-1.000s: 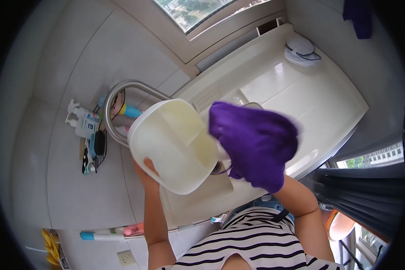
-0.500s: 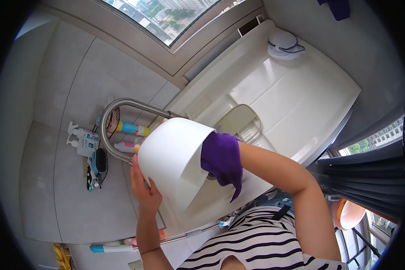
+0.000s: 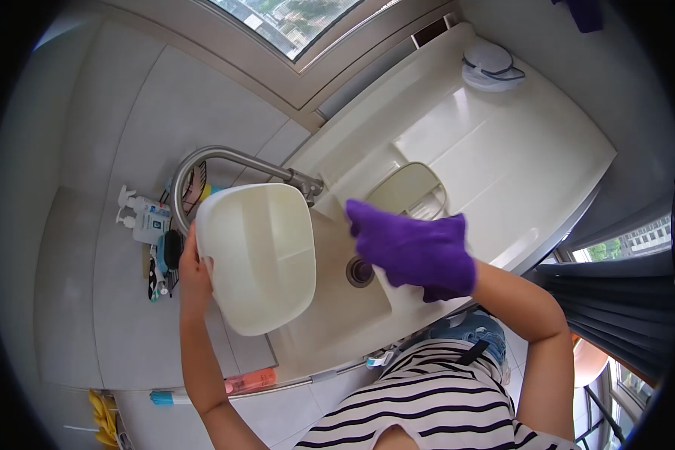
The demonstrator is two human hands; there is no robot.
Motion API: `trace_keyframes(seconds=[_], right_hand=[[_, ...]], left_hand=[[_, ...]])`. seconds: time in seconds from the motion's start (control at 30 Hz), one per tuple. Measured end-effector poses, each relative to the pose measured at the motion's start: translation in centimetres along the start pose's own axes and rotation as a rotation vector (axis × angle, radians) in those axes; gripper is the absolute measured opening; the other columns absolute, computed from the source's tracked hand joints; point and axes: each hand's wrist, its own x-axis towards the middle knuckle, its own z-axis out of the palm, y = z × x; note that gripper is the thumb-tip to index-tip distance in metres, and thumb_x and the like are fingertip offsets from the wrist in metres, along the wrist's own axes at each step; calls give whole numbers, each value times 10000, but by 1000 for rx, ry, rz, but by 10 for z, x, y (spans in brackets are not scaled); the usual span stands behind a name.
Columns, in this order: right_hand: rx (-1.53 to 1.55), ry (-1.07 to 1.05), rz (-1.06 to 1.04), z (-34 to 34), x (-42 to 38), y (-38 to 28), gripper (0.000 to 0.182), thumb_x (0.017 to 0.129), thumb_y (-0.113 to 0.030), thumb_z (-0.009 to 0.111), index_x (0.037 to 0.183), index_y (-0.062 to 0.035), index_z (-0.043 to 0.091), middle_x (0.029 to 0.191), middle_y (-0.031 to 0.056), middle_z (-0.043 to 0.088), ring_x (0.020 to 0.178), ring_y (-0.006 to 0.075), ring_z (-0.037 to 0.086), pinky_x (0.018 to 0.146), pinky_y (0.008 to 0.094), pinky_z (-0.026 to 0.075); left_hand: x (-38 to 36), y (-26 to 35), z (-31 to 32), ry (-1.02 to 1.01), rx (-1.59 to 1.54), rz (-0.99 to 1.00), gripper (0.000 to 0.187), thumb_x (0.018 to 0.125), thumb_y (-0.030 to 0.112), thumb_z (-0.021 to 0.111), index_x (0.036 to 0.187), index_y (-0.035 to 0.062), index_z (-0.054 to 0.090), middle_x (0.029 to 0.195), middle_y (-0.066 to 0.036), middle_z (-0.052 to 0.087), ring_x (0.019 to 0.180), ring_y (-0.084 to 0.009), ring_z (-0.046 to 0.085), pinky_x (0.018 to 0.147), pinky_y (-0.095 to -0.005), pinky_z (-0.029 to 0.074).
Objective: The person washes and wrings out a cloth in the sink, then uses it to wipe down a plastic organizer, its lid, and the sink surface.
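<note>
My left hand (image 3: 195, 279) grips the outer left side of a white rounded-square bin (image 3: 296, 247), with the fingers behind it. The bin's open mouth faces me, showing a smooth inside. To its right, a purple cloth (image 3: 416, 251) covers my right hand, so the fingers are hidden. The cloth is bunched around that hand and apart from the bin. Below lies the cream sink (image 3: 352, 322) with its round drain (image 3: 360, 271). A curved metal faucet (image 3: 232, 154) arches behind the bin.
An oval mirror-like plate (image 3: 405, 191) lies in the basin beyond the cloth. A white mesh item (image 3: 491, 67) sits in the far corner. Pump bottles (image 3: 150, 217) and a wire rack of brushes (image 3: 169, 259) are on the left wall. A pink bottle (image 3: 251, 381) lies near the front edge.
My right hand with the purple cloth has come out of the bin and moved right. The bin has shifted left and turned so its mouth faces me.
</note>
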Motion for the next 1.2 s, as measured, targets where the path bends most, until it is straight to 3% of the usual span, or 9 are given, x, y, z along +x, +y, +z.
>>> trace_keyframes(seconds=[0.03,0.27,0.33,0.43,0.53,0.7,0.93,1.03,1.2], right_hand=[[-95,378,-189,3,-16,-25,145,656,18,473,790,9,418,701,123,434,684,283,465,642,345,415],[-549,366,-282,-9,-19,-35,463,558,77,558,1012,40,472,1040,150,477,1029,274,447,867,334,379],[-596,518,-759,1,-24,-35,461,650,33,560,1101,18,467,1114,146,476,1079,247,444,917,304,353],[37,74,-430,29,-11,-1,317,834,-82,411,1144,-40,465,1107,116,504,977,238,504,852,282,400],[-562,117,-585,38,19,7,314,825,-102,418,1128,-51,479,1088,121,514,970,239,515,835,299,415],[-881,128,-846,40,42,20,308,810,-136,428,1102,-69,502,1057,130,530,959,241,531,807,328,439],[-1150,-217,-749,5,9,1,254,731,-60,488,979,-21,524,912,115,572,770,243,581,675,330,467],[-453,210,-761,0,-7,-26,204,668,-47,505,849,12,580,836,91,580,623,249,579,620,327,474],[-434,429,-590,50,-13,-5,261,673,-30,508,922,27,561,844,109,569,713,259,576,673,329,466]], left_hand=[[-3,7,-5,2,12,-10,520,733,-56,384,1250,-12,352,1129,-153,524,974,-211,543,830,-267,398],[-5,85,-10,-7,-430,-460,491,694,11,454,1183,-24,429,902,-45,511,756,-92,475,688,-192,397],[1,82,-18,-65,-365,-487,490,690,14,457,1178,-29,432,876,-43,514,713,-91,470,661,-187,393],[14,93,-18,-351,-268,-409,487,705,2,457,1192,-6,430,886,-35,531,691,-89,482,645,-198,399],[26,130,9,-692,66,-197,474,734,-8,436,1206,24,427,954,-59,557,757,-118,516,696,-231,419],[24,153,28,-433,214,40,458,757,-36,401,1208,40,430,1099,-144,539,898,-165,533,815,-258,403],[44,96,14,-530,69,-235,437,760,-7,400,1196,-10,430,1039,-96,568,867,-146,539,780,-235,413],[54,68,2,-436,3,-442,426,771,3,396,1195,-22,431,999,-77,566,871,-123,524,791,-217,397],[40,90,35,-28,-56,-7,447,720,1,387,1162,-31,448,959,-67,555,819,-110,529,728,-228,429]])
